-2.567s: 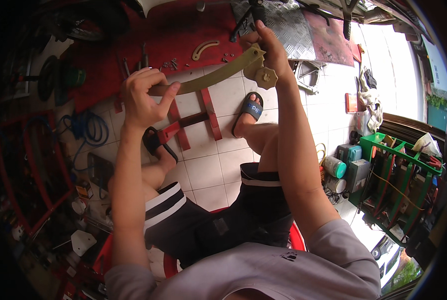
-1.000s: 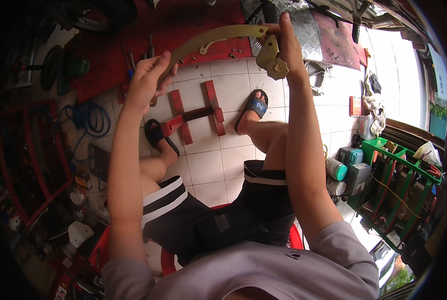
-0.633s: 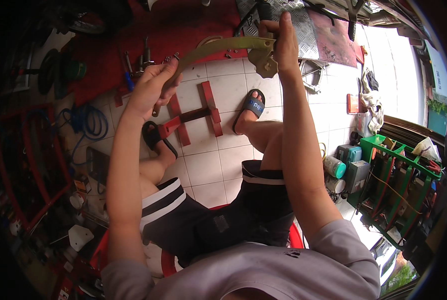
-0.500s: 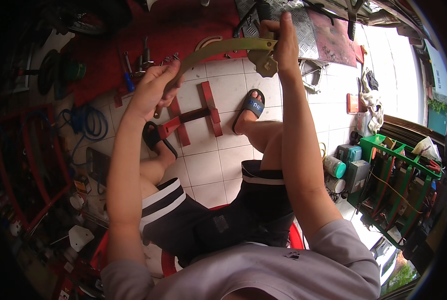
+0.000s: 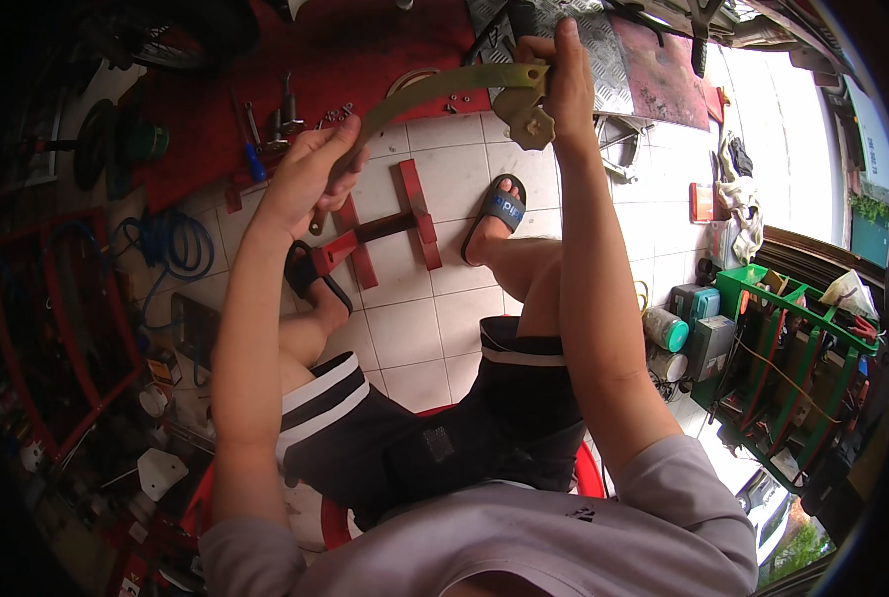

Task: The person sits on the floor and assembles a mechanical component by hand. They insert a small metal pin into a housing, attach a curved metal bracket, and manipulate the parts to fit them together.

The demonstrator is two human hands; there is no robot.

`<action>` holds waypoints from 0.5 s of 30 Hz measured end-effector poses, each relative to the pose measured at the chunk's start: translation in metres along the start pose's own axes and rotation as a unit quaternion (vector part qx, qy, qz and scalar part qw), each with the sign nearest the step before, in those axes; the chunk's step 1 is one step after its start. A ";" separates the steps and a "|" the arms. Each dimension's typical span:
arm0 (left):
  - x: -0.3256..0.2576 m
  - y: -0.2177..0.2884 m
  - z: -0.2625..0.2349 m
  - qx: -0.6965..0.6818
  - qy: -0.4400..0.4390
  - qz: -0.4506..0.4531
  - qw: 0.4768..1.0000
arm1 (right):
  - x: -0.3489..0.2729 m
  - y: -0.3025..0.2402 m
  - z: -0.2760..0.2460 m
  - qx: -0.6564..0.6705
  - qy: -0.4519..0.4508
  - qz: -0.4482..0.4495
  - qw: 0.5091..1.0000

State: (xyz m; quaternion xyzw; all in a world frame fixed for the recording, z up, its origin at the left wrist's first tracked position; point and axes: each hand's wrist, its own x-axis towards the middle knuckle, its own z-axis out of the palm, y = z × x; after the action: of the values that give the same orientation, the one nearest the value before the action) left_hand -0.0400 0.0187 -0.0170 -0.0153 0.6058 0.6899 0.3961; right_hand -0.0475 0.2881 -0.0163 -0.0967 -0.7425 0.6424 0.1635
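Note:
I hold a long, curved, olive-green metal bar [image 5: 434, 90] out in front of me, above the tiled floor. My left hand [image 5: 305, 179] grips its lower left end. My right hand [image 5: 559, 70] grips the upper right end, where a toothed, gear-like plate [image 5: 526, 117] of the same colour hangs from the bar. I sit on a red stool [image 5: 589, 478] with both feet in dark sandals [image 5: 496, 211] on the floor.
A red H-shaped metal frame [image 5: 385, 231] lies on the white tiles between my feet. Beyond it a red mat [image 5: 345, 50] carries screwdrivers and small parts. A green rack [image 5: 792, 368] and cans stand at right; a blue hose coil [image 5: 171, 244] and red frames lie at left.
The bar has swung from level at chest height to higher and farther away. My left hand moved along it and now grips its lower end. The right hand kept its hold.

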 end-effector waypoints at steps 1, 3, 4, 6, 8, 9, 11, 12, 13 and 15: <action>0.000 0.000 0.000 0.001 0.003 -0.001 1.000 | 0.001 0.001 -0.001 -0.005 -0.018 -0.003 1.000; 0.000 0.000 0.001 0.002 0.008 -0.005 1.000 | 0.003 0.002 -0.006 -0.017 -0.053 -0.009 0.998; 0.000 0.000 0.001 0.003 0.011 -0.008 1.000 | 0.003 0.003 -0.006 -0.022 -0.051 -0.011 0.998; 0.001 0.000 0.002 0.002 0.014 -0.014 1.000 | 0.003 0.003 -0.006 -0.032 -0.047 -0.014 0.998; 0.000 0.001 0.003 -0.001 0.016 -0.020 1.000 | 0.006 0.012 -0.010 0.037 -0.086 0.011 0.996; 0.000 0.001 0.002 -0.006 0.013 -0.020 1.000 | 0.007 0.014 -0.011 0.073 -0.106 0.024 0.991; 0.001 0.002 0.003 -0.016 0.009 -0.019 1.000 | 0.009 0.016 -0.018 0.051 -0.132 -0.026 0.990; 0.000 0.001 0.002 -0.017 0.011 -0.019 1.000 | 0.008 0.011 -0.012 0.045 -0.148 -0.050 0.987; -0.001 -0.001 0.002 -0.019 0.014 -0.020 1.000 | 0.003 0.006 -0.008 0.014 -0.127 -0.080 0.989; 0.001 -0.004 -0.002 -0.036 0.001 -0.023 0.999 | -0.002 -0.006 -0.006 0.020 -0.141 -0.047 0.989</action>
State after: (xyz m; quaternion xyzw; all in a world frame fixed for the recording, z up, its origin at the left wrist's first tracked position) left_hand -0.0396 0.0170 -0.0214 -0.0443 0.5805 0.7017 0.4108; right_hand -0.0426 0.2915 -0.0097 0.0326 -0.7489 0.6559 0.0890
